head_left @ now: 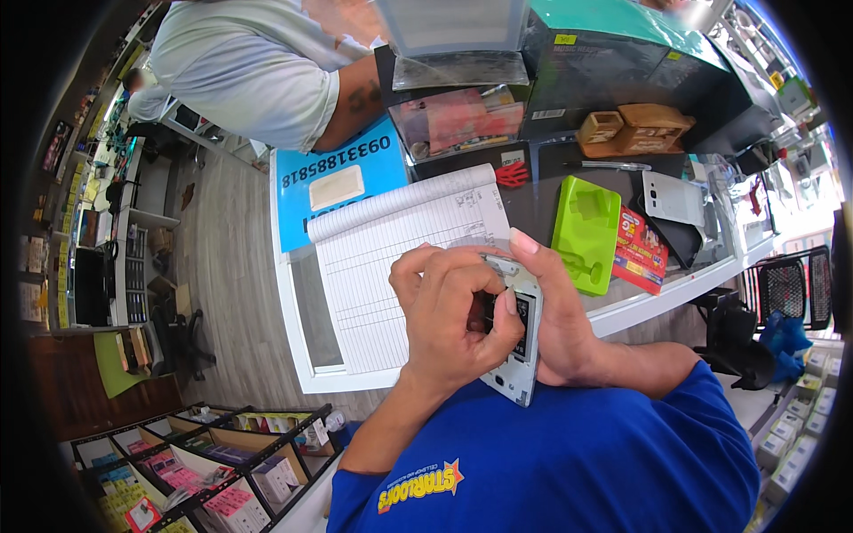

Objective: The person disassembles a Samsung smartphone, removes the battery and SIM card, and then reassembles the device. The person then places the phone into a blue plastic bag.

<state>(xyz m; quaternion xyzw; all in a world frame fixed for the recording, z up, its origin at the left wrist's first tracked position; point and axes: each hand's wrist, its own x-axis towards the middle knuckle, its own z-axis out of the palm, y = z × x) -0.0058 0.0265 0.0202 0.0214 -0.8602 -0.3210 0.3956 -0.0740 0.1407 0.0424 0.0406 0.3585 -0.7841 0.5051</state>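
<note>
A smartphone (510, 387) with its back off, a dark battery (522, 322) showing inside, is upright and tilted in front of my chest. My right hand (566, 322) grips it along its right side, thumb up near the top corner. Over its open face, my left hand (451, 298) is closed, thumb and fingers pinched at the battery's upper part. Whatever lies between those fingertips is hidden. Just beyond my hands, an open lined notebook (364, 293) lies on the counter.
Right of the notebook are a green plastic tray (586, 233), a red card (641, 253), a white phone back cover (673, 197) and a pen (613, 165). Behind stand a wooden holder (653, 130) and a dark box (586, 89). Another person's arm (355, 99) rests at the far left.
</note>
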